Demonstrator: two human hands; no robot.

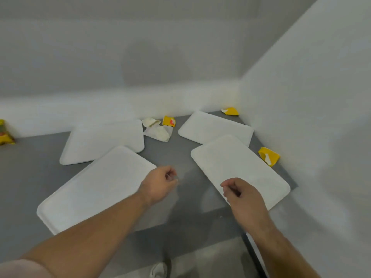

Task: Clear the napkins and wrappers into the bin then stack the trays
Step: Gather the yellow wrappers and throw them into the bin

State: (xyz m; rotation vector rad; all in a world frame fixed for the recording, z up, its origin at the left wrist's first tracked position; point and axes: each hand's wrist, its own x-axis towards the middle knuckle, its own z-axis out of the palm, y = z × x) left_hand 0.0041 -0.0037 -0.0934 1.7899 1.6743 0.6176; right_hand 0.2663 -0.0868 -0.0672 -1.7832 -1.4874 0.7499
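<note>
Several white trays lie flat on the grey table (170, 157): a near-left tray (94, 189), a far-left tray (104, 141), a far-right tray (215, 127) and a near-right tray (239, 165). Crumpled white napkins (158, 130) lie between the far trays, beside a yellow wrapper (169, 121). More yellow wrappers lie in the back right corner (230, 111), by the right wall (269, 156) and at the far left edge (5, 135). My left hand (160, 183) hovers, fingers curled and empty, at the near-left tray's right corner. My right hand (241, 195) is curled, empty, over the near-right tray's near end. No bin shows.
White walls close the table at the back and on the right. The table's front edge runs below my forearms, with a dark table leg (253, 255) and floor beneath. A white shoe (159, 269) shows at the bottom.
</note>
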